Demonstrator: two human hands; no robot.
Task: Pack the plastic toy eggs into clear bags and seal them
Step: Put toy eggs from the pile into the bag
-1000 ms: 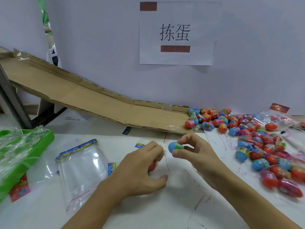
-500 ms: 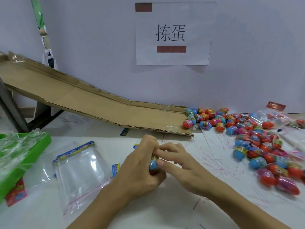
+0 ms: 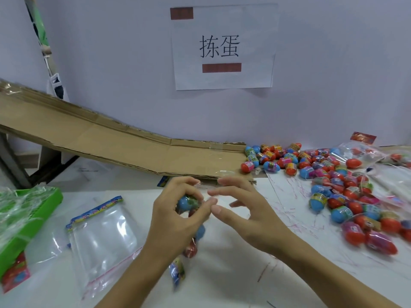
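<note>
My left hand (image 3: 175, 221) grips a clear bag (image 3: 191, 247) that hangs down from it, blurred, with a blue egg (image 3: 185, 203) at the top and red and blue eggs lower inside. My right hand (image 3: 246, 210) hovers just right of it, with thumb and fingers spread and nothing held; its fingertips are close to the bag's thin film. A big pile of loose toy eggs (image 3: 322, 174) in blue, red and pink lies on the table to the right. Empty clear bags (image 3: 100, 236) with colourful header strips lie flat to the left.
A cardboard ramp (image 3: 111, 141) slopes down from the far left to the egg pile. A green tray (image 3: 51, 201) covered in crumpled film sits at the left edge. Filled bags (image 3: 364, 152) lie at the far right. A paper sign (image 3: 222, 47) hangs on the wall.
My right hand put its blue egg into the bag held by my left hand, then let go and opened. The left hand has lifted the bag off the table.
</note>
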